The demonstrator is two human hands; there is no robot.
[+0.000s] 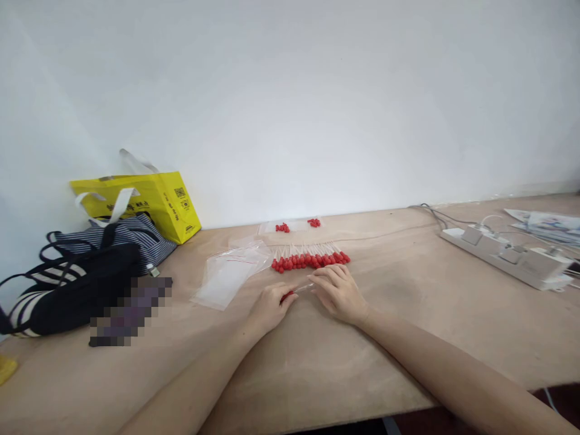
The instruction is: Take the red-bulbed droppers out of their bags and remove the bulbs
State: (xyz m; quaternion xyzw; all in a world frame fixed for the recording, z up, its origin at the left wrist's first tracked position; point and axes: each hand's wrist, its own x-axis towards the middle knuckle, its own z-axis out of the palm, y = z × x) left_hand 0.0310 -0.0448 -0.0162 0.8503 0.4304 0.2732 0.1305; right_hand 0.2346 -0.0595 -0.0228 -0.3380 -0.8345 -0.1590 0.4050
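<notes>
My left hand (270,307) is closed on a thin pale stick with a red head (286,296). Whether it is one stick or a few together I cannot tell. The pale end points right, to the fingertips of my right hand (339,292), which are bent together around it; the thumb is partly hidden. Just beyond both hands lies a row of red-headed sticks (310,261), heads toward me and pale ends toward the wall. To the left, clear zip bags (226,278) with a red line lie flat and overlapping.
Farther back, two small red clusters (282,228) lie on clear plastic by the wall. At left stand a yellow bag (181,211), a striped bag (154,241) and a black bag (95,290), beside a blurred dark item (131,311). A power strip (498,257) with plugs and cables is at right.
</notes>
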